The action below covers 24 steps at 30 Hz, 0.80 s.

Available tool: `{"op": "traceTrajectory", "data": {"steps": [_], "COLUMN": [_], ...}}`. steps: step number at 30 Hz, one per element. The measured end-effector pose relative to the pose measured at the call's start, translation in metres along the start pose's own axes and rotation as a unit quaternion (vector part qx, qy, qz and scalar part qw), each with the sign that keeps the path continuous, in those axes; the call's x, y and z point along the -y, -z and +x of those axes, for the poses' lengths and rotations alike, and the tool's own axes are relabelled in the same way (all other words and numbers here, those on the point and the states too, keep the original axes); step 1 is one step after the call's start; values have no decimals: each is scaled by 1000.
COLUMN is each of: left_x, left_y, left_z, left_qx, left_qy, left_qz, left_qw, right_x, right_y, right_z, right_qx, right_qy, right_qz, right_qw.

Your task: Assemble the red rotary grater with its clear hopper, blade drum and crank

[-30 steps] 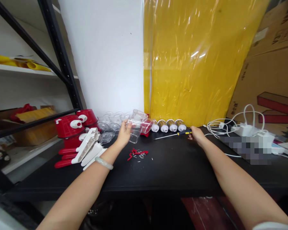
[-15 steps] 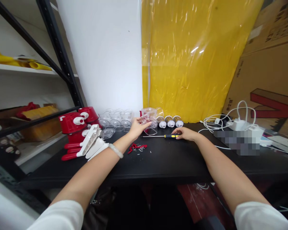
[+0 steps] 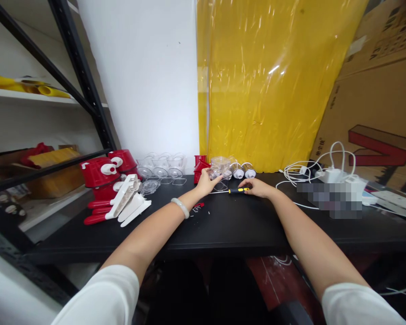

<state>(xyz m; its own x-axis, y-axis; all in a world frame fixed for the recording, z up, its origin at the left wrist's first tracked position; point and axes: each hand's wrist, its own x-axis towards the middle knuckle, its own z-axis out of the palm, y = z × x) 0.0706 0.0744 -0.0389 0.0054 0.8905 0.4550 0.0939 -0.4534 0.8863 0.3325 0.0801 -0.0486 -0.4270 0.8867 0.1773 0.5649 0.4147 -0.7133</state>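
Observation:
My left hand (image 3: 208, 181) is closed on a clear plastic part (image 3: 222, 163), held at the back of the black table. That part hides some of the white-capped cylinders (image 3: 248, 170) behind it. My right hand (image 3: 257, 187) has its fingers around the black and yellow handle of a screwdriver (image 3: 236, 191). The screwdriver's thin shaft points left, below the clear part. Red plastic pieces (image 3: 200, 168) stand left of my left hand. Nearer me, partly behind my left forearm, lie small red parts (image 3: 199, 206) and loose screws.
Red tubs (image 3: 98, 174), white and red handles (image 3: 123, 196) and clear plastic cups (image 3: 160, 168) occupy the table's left side. On the right are white cables and chargers (image 3: 334, 176). A black metal shelf frame (image 3: 84, 72) rises at left; a large cardboard box (image 3: 372, 99) leans at right.
My left hand has moved right with the clear plastic part, uncovering the red pieces and covering the leftmost cylinder. My left forearm covers more small red parts. My right hand stays on the screwdriver.

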Motion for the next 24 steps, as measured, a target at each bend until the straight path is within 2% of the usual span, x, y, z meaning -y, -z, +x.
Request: {"op": "traceTrajectory", "data": {"steps": [8,13,16,20,24], "left_x": [7,-9,-20,-36,-59], "left_y": [1,6,15,38,84], "left_z": [-1,-6,-10,-21,-35], "left_qx": [50,88,83,69,113], "left_qy": [19,34,44,39,-22], "left_qz": [19,57,99,218,304], "left_qw": [998,994,991,973,946], "right_x": [1,7,9,6,5], "right_y": [4,3,1,1,0], "right_z": [-1,-3,-3,-2,-3], "right_qx": [0,-2,-6,-33,-30], "right_qy": [-2,18,23,14,15], "right_qz": [-40,-57,-61,-69,-77], "right_qw": [999,998,998,997,997]}}
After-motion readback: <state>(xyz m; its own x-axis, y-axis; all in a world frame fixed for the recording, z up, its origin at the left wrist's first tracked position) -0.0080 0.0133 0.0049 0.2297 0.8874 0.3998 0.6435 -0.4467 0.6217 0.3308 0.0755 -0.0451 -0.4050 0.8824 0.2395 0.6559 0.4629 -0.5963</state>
